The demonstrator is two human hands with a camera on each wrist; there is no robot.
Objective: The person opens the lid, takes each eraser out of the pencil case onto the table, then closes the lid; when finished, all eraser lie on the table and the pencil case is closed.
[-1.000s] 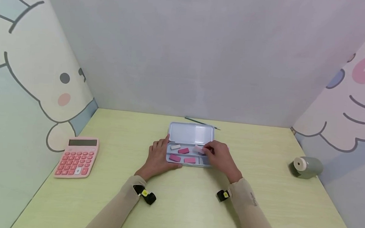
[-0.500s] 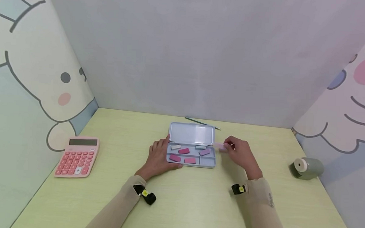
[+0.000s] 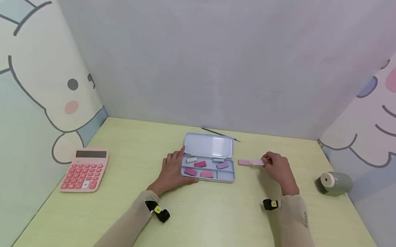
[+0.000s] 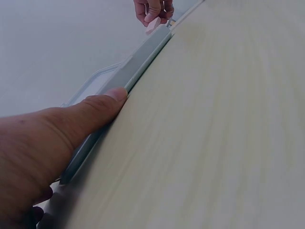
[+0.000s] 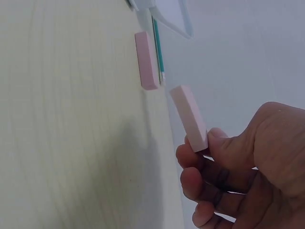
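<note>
An open light-blue tin case [image 3: 209, 144] lies mid-table with several pink, white and grey erasers in its tray. My left hand [image 3: 172, 170] rests flat at the case's left end, its thumb [image 4: 102, 107] along the front edge [image 4: 143, 55]. To the right of the case my right hand [image 3: 276, 168] pinches a pale pink eraser [image 3: 258, 162] by one end [image 5: 189, 116], held just above the table. A second pink eraser [image 3: 244, 162] lies on the table between that one and the case [image 5: 146, 60].
A pink calculator [image 3: 85, 169] sits at the left. A grey-green pencil sharpener [image 3: 334, 183] lies at the right. A thin green pencil [image 3: 219, 133] lies behind the case. Cartoon-printed walls enclose the table on three sides.
My right hand took a pale pink eraser out of the case and carried it rightward to beside another eraser on the table. The left hand stayed put.
</note>
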